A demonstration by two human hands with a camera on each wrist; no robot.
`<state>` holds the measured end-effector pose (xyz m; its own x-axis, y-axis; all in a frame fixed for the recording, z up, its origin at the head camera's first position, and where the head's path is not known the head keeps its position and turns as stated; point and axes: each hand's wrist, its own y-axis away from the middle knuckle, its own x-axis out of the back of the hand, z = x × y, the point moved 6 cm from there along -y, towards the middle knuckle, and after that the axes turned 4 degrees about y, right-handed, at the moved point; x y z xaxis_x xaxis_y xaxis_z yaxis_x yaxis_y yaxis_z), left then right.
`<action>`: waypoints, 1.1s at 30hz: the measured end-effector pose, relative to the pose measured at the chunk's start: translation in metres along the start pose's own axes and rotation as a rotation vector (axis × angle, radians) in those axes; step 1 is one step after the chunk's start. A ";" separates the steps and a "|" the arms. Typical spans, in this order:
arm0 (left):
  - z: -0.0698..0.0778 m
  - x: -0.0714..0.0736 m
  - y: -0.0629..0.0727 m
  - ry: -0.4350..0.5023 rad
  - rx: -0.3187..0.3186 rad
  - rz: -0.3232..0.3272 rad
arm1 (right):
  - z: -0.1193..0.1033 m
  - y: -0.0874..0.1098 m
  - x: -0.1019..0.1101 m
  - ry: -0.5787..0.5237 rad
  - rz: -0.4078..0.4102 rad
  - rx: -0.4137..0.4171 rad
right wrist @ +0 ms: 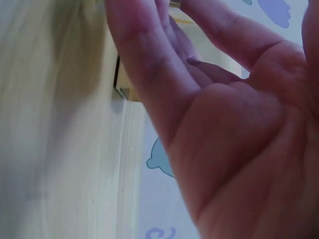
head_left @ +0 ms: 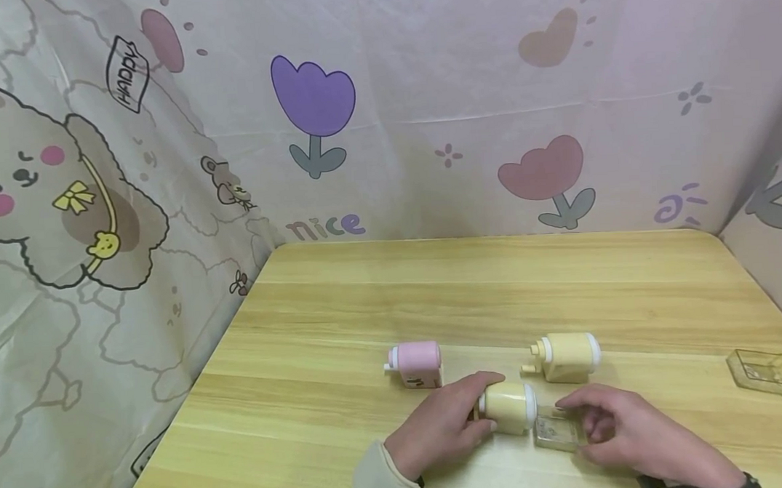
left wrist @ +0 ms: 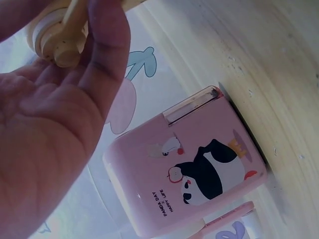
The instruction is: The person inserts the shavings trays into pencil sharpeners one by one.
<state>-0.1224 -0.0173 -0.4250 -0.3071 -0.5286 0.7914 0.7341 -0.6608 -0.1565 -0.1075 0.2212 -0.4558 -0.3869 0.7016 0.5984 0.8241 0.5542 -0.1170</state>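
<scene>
In the head view my left hand (head_left: 441,425) grips a yellow pencil sharpener (head_left: 508,406) near the front of the table, fingers over its far side and thumb on its near side. Its crank (left wrist: 67,50) shows beyond the palm in the left wrist view. My right hand (head_left: 628,426) pinches a clear shavings drawer (head_left: 555,432) between thumb and fingers, close beside that sharpener's white end. The right wrist view shows mostly palm and fingers, with the drawer almost wholly hidden. Whether the drawer touches the sharpener, I cannot tell.
A pink pencil sharpener (head_left: 420,363) with a panda print stands behind my left hand. Another yellow sharpener (head_left: 569,356) stands behind the held one. Far right on the wooden table (head_left: 498,290) lies a second clear drawer (head_left: 766,373). Printed cloth (head_left: 409,68) hangs along the back.
</scene>
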 end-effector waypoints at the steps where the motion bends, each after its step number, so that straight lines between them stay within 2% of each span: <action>1: 0.000 0.000 0.000 -0.003 -0.002 0.001 | -0.001 -0.001 -0.001 0.002 0.003 0.016; 10: 0.000 0.000 0.001 -0.011 -0.009 0.006 | -0.010 -0.007 -0.008 0.047 0.045 0.139; 33: 0.000 0.000 0.001 -0.001 0.000 -0.001 | -0.009 -0.011 -0.006 0.100 0.074 0.079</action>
<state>-0.1216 -0.0179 -0.4246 -0.3071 -0.5277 0.7920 0.7340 -0.6610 -0.1558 -0.1103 0.2069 -0.4515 -0.2801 0.6959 0.6612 0.8123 0.5389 -0.2230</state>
